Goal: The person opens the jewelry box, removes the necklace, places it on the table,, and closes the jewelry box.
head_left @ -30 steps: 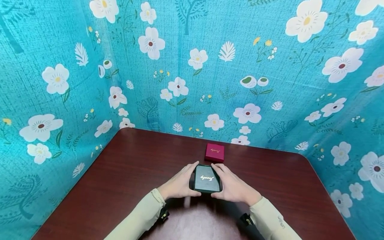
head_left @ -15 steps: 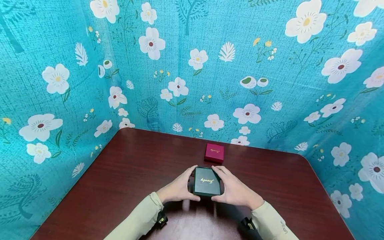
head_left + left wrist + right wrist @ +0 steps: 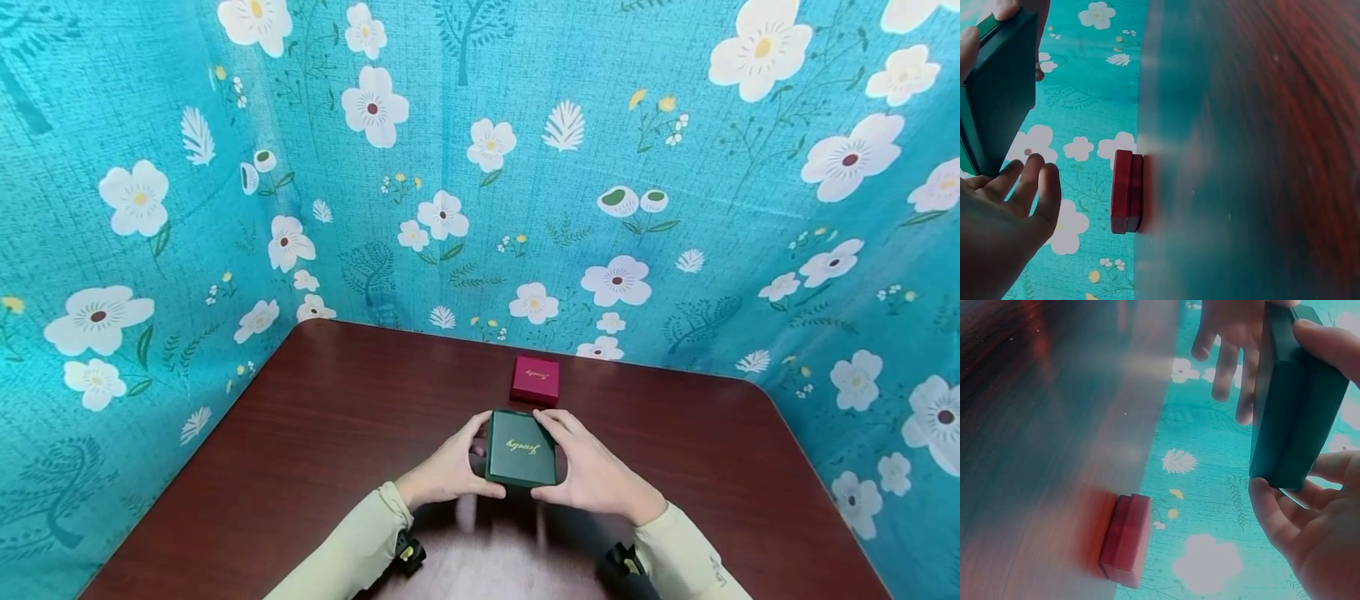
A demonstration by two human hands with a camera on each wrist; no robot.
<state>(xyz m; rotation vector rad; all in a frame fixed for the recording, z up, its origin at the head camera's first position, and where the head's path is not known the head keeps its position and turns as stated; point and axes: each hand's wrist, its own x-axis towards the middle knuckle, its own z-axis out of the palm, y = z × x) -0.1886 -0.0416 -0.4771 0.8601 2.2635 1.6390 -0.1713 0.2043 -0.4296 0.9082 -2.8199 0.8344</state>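
Observation:
A dark green jewelry box [image 3: 521, 457] with gold lettering on its lid is held above the table between both hands. My left hand [image 3: 448, 468] grips its left side, thumb at the near edge and forefinger at the far edge. On the opposite side my right hand [image 3: 596, 468] grips it the same way. In the left wrist view the underside of the green box [image 3: 1007, 94] shows, with the other left fingers spread below it. The right wrist view shows the box's side [image 3: 1297, 400] with a seam between lid and base; it looks closed.
A small red jewelry box [image 3: 536, 380] with gold lettering sits on the dark brown table [image 3: 375, 392], just beyond the hands. Behind the table hangs a blue flowered cloth [image 3: 480, 167]. Each wrist bears a small black camera.
Both hands have kept hold of the green box. Its lid has tilted, showing more of its top face, and the box has turned slightly. The red box has stayed in place.

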